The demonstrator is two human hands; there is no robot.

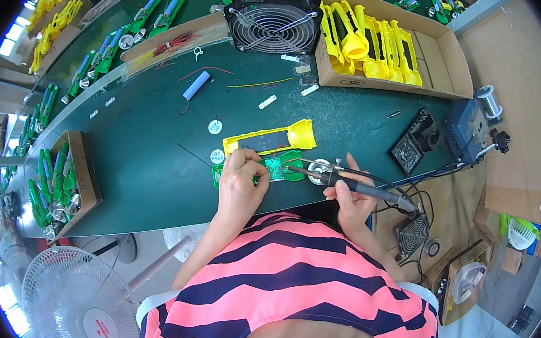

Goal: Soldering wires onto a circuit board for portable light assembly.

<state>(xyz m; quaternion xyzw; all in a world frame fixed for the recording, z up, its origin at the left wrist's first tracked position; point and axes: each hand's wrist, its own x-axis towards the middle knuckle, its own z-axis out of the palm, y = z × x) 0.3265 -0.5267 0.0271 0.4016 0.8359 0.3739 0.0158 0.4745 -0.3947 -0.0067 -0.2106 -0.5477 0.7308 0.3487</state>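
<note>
My right hand (353,201) is wrapped round a soldering iron (365,188), whose tip points left to a green circuit board (275,166). The board sits in a green plastic housing (294,172) near the table's front edge. My left hand (240,179) covers the housing's left part, thumb and forefinger pinched together over the board; what they hold is too small to make out. Just beyond lies a yellow flashlight-shaped shell (303,134). A round silvery reflector (318,171) is at the housing's right end, partly behind the iron. A thin dark wire (193,155) runs out left of my hand.
A carton (398,84) of yellow shells and a black fan (276,27) stand at the back. A blue soldering station (467,131) and black iron stand (415,143) are right. Left is a box (82,169) of green assemblies. A blue battery (197,85) lies mid-table.
</note>
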